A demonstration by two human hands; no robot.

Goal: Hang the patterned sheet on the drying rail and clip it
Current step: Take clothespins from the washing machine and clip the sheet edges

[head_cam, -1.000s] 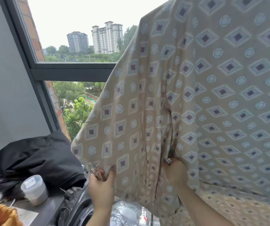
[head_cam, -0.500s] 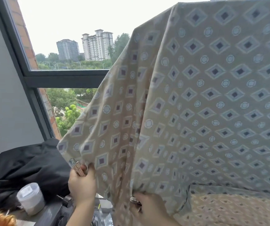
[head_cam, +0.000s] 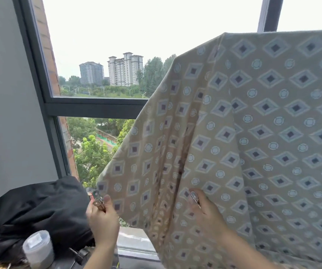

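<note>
One patterned sheet, tan with diamond and ring motifs, draped from a top edge. Two hands: left hand and right hand, each on a bare forearm. Two metal clips: one clip in the left hand's fingers, one second clip in the right hand. One black fabric bundle at lower left. One lidded translucent jar in front of it. One dark window frame with one horizontal bar and two upright members in view. Two high-rise blocks outside, beyond trees.
</note>
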